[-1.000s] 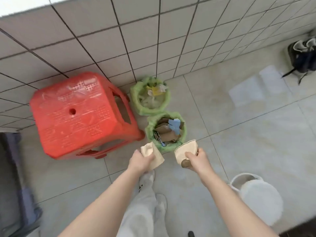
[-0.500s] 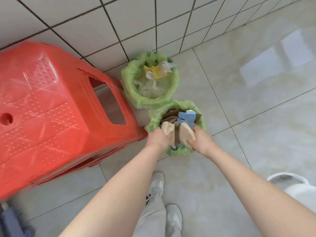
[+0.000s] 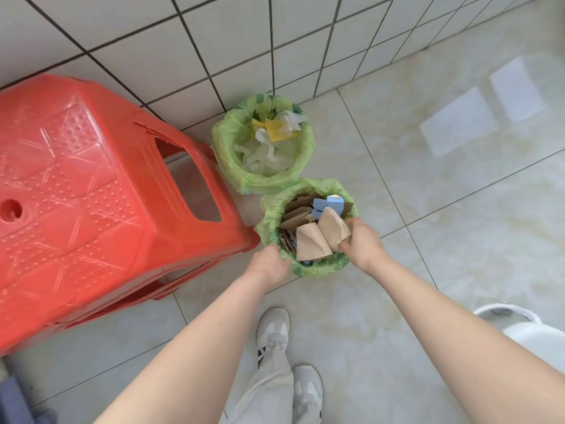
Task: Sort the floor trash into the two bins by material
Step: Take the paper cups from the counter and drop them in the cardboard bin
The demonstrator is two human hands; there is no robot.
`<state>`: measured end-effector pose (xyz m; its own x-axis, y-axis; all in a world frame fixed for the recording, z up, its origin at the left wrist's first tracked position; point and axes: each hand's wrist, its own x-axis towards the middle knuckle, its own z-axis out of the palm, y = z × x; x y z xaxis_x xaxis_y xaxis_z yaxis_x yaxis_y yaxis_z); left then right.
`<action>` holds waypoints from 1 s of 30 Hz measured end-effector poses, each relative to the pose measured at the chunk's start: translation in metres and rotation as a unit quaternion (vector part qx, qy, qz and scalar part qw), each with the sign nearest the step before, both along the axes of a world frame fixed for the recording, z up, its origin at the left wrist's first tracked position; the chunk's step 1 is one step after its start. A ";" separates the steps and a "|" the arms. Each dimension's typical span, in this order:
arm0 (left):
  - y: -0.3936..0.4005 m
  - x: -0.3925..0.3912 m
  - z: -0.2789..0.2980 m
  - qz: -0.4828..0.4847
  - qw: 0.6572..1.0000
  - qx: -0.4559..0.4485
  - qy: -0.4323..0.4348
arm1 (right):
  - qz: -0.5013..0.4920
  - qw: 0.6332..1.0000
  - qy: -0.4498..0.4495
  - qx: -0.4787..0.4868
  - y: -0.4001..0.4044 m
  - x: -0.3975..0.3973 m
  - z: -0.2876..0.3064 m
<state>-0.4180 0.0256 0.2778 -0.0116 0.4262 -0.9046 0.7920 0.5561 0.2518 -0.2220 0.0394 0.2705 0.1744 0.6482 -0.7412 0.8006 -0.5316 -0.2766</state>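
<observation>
Our right hand (image 3: 362, 246), centre of frame, pinches a flattened brown paper cup (image 3: 333, 229) over the near bin (image 3: 269, 221), the one with cardboard and blue card inside. Our left hand (image 3: 270, 266) sits at that bin's lower-left rim; fingers curl, but we cannot tell whether they grip the green liner or nothing. A second flattened cup (image 3: 312, 244) lies loose on top, just beside the first. Far bin (image 3: 226, 139), above, holds plastic film and a yellow piece. Risk: the near bin looks full, so either cup could slide off onto the floor, or a tug on the liner could tip it toward the red stool (image 3: 91, 194) at left.
</observation>
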 end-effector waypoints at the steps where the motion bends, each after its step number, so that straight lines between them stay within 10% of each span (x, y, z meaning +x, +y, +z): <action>1: -0.001 -0.001 0.000 0.004 1.000 0.001 -0.001 | 0.008 1.000 -0.005 -0.009 -0.001 -0.001 -0.002; 15: -0.027 -0.019 0.052 0.162 0.980 0.100 -0.062 | 0.038 0.998 0.024 0.036 -0.040 -0.015 0.048; 30: -0.174 -0.099 0.358 0.398 0.853 0.324 -0.099 | 0.221 0.924 0.168 0.262 -0.118 -0.122 0.367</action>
<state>-0.5175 -0.1488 0.6353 -0.4044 0.7656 -0.5003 0.1344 0.5908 0.7955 -0.3443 -0.0790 0.6371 -0.3763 0.8863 -0.2699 0.7296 0.1039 -0.6759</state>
